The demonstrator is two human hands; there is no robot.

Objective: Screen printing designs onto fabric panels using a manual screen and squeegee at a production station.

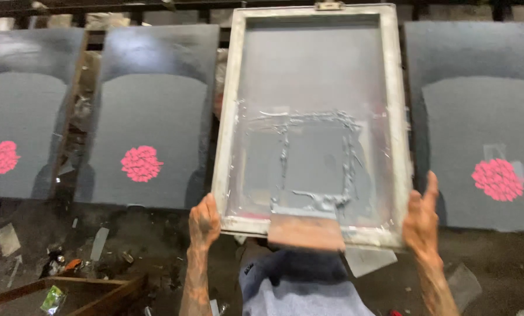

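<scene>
A long dark tabletop (507, 263) runs across the view, carrying a row of grey fabric panels. The panel at 3 o'clock (478, 117) bears a pink flower-shaped print (498, 179); the panel at 9 o'clock (150, 117) has a like pink print (141, 163), and the panel at the far left edge (22, 117) shows another (2, 157).

Over the middle, from 12 o'clock down to the centre, a screen-printing frame (397, 117) with pale wooden sides is tilted, its mesh smeared with grey-silver ink in a rough square outline. A wooden-handled squeegee (306, 232) rests on the frame's near rail, at 6 o'clock of the frame.

The left hand (204, 222) grips the frame's near left corner, fingers curled over the rail. The right hand (421, 219) presses against the near right corner, thumb raised, fingers behind the rail.

Paper scraps and litter (57, 263) lie at 8 o'clock.
</scene>
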